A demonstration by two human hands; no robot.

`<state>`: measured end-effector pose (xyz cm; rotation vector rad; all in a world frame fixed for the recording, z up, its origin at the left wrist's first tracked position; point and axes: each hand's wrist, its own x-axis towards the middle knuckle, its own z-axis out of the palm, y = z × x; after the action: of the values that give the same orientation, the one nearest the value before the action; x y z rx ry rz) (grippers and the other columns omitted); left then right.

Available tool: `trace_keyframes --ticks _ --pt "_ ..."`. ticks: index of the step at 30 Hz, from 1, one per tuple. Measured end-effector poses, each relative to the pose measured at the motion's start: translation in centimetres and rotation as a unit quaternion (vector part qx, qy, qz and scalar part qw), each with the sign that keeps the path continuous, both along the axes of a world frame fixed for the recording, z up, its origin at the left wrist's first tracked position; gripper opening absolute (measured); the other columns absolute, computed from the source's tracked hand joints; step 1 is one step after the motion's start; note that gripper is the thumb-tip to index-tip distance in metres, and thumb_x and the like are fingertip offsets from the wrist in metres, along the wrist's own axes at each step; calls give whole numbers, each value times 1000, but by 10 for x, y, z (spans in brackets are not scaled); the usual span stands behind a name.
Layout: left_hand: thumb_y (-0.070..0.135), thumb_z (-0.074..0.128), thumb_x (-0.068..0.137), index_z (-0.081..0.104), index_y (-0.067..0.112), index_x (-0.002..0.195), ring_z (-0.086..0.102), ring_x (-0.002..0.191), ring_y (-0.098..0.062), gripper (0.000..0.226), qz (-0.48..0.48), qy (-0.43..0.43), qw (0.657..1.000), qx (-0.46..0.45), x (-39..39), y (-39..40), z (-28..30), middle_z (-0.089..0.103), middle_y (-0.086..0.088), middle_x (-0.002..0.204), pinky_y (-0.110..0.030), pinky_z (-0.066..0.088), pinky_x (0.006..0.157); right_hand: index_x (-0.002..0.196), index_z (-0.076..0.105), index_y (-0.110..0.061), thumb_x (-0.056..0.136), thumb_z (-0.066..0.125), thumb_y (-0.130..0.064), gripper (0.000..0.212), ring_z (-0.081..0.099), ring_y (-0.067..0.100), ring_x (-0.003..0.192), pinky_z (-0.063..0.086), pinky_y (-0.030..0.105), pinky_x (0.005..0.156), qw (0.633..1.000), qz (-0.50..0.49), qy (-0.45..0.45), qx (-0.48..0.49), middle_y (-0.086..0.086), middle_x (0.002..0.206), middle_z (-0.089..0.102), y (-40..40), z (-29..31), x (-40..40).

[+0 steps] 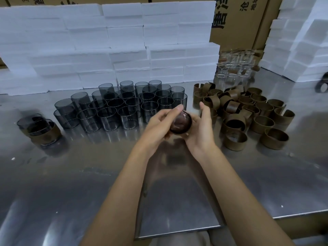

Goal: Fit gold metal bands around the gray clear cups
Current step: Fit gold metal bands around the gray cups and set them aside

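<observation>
Both hands hold one gray clear cup with a gold band (181, 123) around it, above the middle of the steel table. My left hand (159, 125) grips it from the left, fingers over the rim. From the right, my right hand (200, 128) cups it with the thumb raised. Several bare gray cups (124, 107) stand in a cluster behind the hands. A pile of several gold bands (248, 112) lies to the right. Banded cups (42, 128) stand at the far left.
Stacked white foam blocks (110, 47) wall off the back of the steel table (71, 174). Clear glass cups (234, 68) stand at the back right beside cardboard boxes (239, 20). More foam is stacked at the right (301, 41). The table's front edge runs near my body.
</observation>
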<state>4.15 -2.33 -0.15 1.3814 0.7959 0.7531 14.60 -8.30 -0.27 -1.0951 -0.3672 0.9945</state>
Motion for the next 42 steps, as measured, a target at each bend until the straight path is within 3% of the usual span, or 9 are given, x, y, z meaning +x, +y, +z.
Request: trace_keyframes --ticks 3,6,8,11,18,23,28,37,42 --pt "90 47 74 78 33 99 72 106 -18 69 2 41 999 -26 13 -13 2 78 1 105 -43 55 97 113 69 -4 99 49 -48 50 72 33 103 58 42 88 998 -17 53 -13 20 112 74 -1 -3 -1" --pt "75 33 92 69 28 61 69 76 -13 67 74 46 996 -24 19 -17 2 75 5 75 -31 55 70 106 64 -8 99 52 -40 35 70 36 106 57 46 93 995 -41 83 -23 23 115 72 0 -3 -4" --pt "66 40 92 61 25 53 62 63 -14 60 114 53 992 -7 17 -17 1 67 4 64 -29 51 62 94 63 -8 99 53 -38 32 70 35 95 57 45 93 995 -47 84 -28 20 98 74 2 -5 -5" --pt "65 44 86 56 25 58 60 72 -20 51 131 48 990 -12 14 -15 1 65 0 69 -38 48 79 80 62 -12 99 53 -35 31 67 26 75 56 37 76 996 -23 87 -25 11 78 70 3 -6 -6" --pt "36 57 100 55 18 59 59 64 -18 45 143 -66 982 -101 10 -15 -1 61 -2 65 -33 48 77 117 67 -7 101 57 -30 30 72 24 86 56 37 80 999 15 45 -11 12 99 74 5 -8 -10" --pt "24 62 98 71 24 45 69 58 -12 53 132 -109 978 -115 15 -19 -3 69 4 59 -30 55 71 82 65 -11 98 60 -21 20 70 16 56 55 32 62 998 3 68 -7 3 62 71 5 -13 -7" --pt "28 65 99 69 24 41 68 54 -8 58 137 -136 976 -105 17 -18 -2 66 7 53 -25 56 63 77 62 -12 96 67 -23 22 68 14 52 53 25 52 998 -1 65 12 1 59 68 5 -11 -7" --pt "30 66 99 64 21 40 64 49 -10 59 140 -141 976 -91 16 -23 3 63 3 51 -22 53 51 67 61 -17 94 70 -25 30 67 13 51 53 25 52 998 -5 52 25 -1 56 65 4 -7 -8" --pt "42 65 98 48 25 43 43 49 -11 61 124 -117 985 -31 17 -22 8 42 7 48 -32 41 62 62 55 -21 88 74 -40 37 57 26 69 57 41 77 999 15 19 23 10 73 52 1 3 -2"
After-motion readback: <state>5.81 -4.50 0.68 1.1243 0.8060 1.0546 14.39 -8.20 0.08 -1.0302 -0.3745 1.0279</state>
